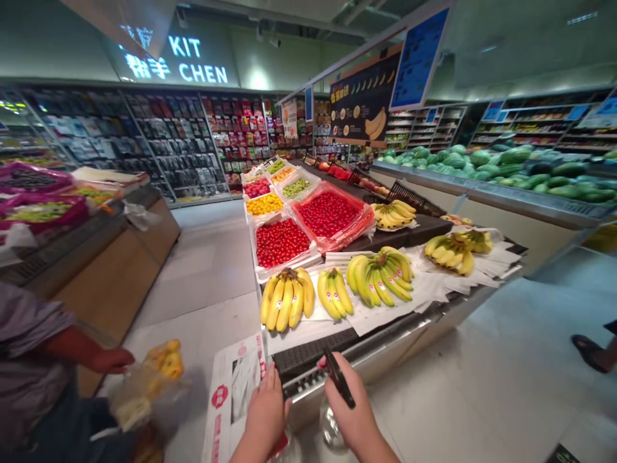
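**Single grip noted at produce section**

The right hand (349,411) is closed around a thin black object (339,379), its fingers curled on the lower part. The object's exact kind cannot be confirmed from this angle. It is held just above the near edge of the fruit table (366,350), with a clear plastic bag (330,426) directly below the hand.

The left hand (264,411) is beside the right, with its fingers (270,379) straight and not closed. They sit just beside the table edge and over a white printed carton sheet (234,392). A small red item (279,445) shows at the heel of this hand; contact cannot be determined.

The table carries four banana bunches (286,299) on white paper (337,321), nearest the hands. Behind them are trays of red cherry tomatoes (282,241), with yellow tomatoes (264,204) and green grapes (296,188) farther back.

To the left, another person's hand (113,360), with a grey sleeve (29,328), is near a plastic bag of yellow fruit (164,363). Watermelons (482,164) are stacked in a bin to the right, and packaged goods line the rear shelves (173,141).
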`<state>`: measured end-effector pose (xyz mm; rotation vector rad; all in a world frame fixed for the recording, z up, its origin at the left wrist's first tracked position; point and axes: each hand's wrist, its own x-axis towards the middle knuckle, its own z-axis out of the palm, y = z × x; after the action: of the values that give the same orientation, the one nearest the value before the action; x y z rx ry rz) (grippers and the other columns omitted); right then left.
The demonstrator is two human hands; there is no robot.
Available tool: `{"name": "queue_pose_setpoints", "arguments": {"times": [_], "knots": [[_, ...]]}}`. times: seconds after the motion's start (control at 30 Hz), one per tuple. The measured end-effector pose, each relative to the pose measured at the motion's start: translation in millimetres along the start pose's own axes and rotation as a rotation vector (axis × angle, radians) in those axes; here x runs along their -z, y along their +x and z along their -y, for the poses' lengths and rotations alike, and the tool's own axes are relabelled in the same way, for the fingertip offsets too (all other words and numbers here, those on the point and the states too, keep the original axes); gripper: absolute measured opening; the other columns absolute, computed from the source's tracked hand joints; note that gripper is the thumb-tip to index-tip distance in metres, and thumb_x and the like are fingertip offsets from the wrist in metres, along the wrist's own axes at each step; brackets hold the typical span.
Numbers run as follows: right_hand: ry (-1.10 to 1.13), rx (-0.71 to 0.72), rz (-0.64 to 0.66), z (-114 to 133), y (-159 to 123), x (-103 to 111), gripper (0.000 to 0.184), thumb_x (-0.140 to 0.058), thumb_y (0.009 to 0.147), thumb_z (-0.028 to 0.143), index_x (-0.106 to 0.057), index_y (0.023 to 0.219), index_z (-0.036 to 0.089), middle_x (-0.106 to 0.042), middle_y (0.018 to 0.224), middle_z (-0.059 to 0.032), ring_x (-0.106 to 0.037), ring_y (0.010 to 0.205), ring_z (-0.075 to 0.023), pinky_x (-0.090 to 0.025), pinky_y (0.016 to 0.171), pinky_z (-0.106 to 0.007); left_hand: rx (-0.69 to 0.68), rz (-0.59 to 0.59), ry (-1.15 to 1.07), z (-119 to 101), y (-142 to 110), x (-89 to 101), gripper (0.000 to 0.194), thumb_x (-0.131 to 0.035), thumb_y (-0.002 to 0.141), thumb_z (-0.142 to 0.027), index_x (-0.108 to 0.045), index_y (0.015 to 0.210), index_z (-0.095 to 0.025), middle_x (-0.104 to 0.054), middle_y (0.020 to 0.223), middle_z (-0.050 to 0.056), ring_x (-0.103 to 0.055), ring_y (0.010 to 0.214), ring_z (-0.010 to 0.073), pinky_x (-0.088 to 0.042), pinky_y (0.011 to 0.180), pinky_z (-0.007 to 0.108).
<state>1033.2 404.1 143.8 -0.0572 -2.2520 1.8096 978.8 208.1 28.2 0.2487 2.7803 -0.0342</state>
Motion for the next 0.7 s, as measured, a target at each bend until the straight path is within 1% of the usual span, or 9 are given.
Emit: {"name": "queue_pose_setpoints", "arguments": {"times": [0.13,0.23,0.3,0.4,0.43,0.5,0.6,0.67,0.7], "knots": [[-0.048,0.030,0.055,-4.7,12.2,11.8,0.019,-0.051,0.073,0.012,-0.062,0.082,0.024,-0.065,0.078,0.0008,-0.064,0.077,-0.0203,-0.048,0.073,-0.027,0.030,-0.002,0.023,-8.1,-3.2,6.8,0.074,-0.044,0.089,-0.019,-0.035,0.161,-0.003,-0.025,0.174,0.021,-0.038,0.159,0.0299,-0.045,0.120,0.044],[-0.044,0.026,0.065,-7.4,18.8,12.7,0.023,-0.051,0.073,0.010,-0.064,0.086,0.024,-0.068,0.082,-0.0003,-0.066,0.081,-0.0209,-0.048,0.076,-0.028,0.026,0.023,0.012,-4.2,-3.4,8.6,0.074,-0.043,0.090,-0.019,-0.034,0.161,-0.001,-0.024,0.174,0.021,-0.036,0.160,0.0289,-0.045,0.121,0.043],[-0.035,0.040,0.099,-10.1,21.2,11.0,0.028,-0.051,0.073,0.008,-0.066,0.090,0.023,-0.070,0.087,-0.0009,-0.067,0.085,-0.0211,-0.049,0.079,-0.028,0.022,0.031,-0.018,0.8,-1.5,6.1,0.073,-0.043,0.091,-0.020,-0.033,0.162,-0.003,-0.024,0.175,0.020,-0.036,0.160,0.0276,-0.043,0.123,0.042],[-0.051,0.069,0.161,-15.2,23.4,5.6,0.028,-0.051,0.072,0.005,-0.064,0.087,0.024,-0.067,0.084,0.0008,-0.066,0.082,-0.0197,-0.047,0.076,-0.027,0.024,-0.007,-0.063,6.2,3.4,-5.7,0.070,-0.041,0.094,-0.025,-0.034,0.162,-0.005,-0.028,0.175,0.019,-0.037,0.159,0.0265,-0.040,0.125,0.041],[-0.057,0.072,0.162,-16.9,24.5,3.5,0.026,-0.050,0.072,0.005,-0.063,0.085,0.024,-0.065,0.082,0.0013,-0.065,0.081,-0.0192,-0.047,0.075,-0.026,0.025,-0.040,-0.076,6.5,4.9,-11.8,0.070,-0.041,0.095,-0.026,-0.035,0.161,-0.005,-0.031,0.174,0.019,-0.037,0.159,0.0269,-0.040,0.125,0.041],[-0.053,0.065,0.123,-19.6,27.5,-0.1,0.025,-0.050,0.073,0.005,-0.062,0.085,0.024,-0.064,0.083,0.0011,-0.065,0.082,-0.0192,-0.047,0.076,-0.027,0.027,-0.140,-0.099,4.7,7.1,-26.1,0.069,-0.043,0.095,-0.027,-0.035,0.160,-0.003,-0.036,0.172,0.022,-0.037,0.159,0.0290,-0.039,0.125,0.043],[-0.014,0.067,0.071,-19.9,34.6,-2.2,0.029,-0.050,0.075,0.006,-0.065,0.094,0.023,-0.069,0.091,-0.0014,-0.067,0.090,-0.0207,-0.050,0.083,-0.028,0.025,-0.342,-0.149,-1.9,7.7,-47.3,0.067,-0.043,0.094,-0.025,-0.036,0.157,-0.002,-0.041,0.169,0.024,-0.039,0.158,0.0322,-0.038,0.126,0.048],[0.005,0.087,0.076,-17.5,39.5,-1.0,0.028,-0.051,0.077,0.008,-0.066,0.096,0.023,-0.070,0.093,-0.0018,-0.068,0.091,-0.0209,-0.050,0.085,-0.029,0.001,-0.461,-0.200,-6.8,7.4,-57.8,0.066,-0.042,0.095,-0.024,-0.036,0.158,-0.005,-0.041,0.168,0.023,-0.040,0.157,0.0329,-0.038,0.126,0.050],[0.007,0.092,0.077,-16.2,41.5,0.3,0.026,-0.050,0.077,0.009,-0.065,0.093,0.023,-0.069,0.090,-0.0014,-0.067,0.089,-0.0205,-0.050,0.083,-0.028,-0.022,-0.501,-0.227,-9.1,7.4,-61.6,0.066,-0.043,0.095,-0.024,-0.037,0.159,-0.008,-0.042,0.168,0.021,-0.040,0.157,0.0327,-0.039,0.126,0.051]]}}
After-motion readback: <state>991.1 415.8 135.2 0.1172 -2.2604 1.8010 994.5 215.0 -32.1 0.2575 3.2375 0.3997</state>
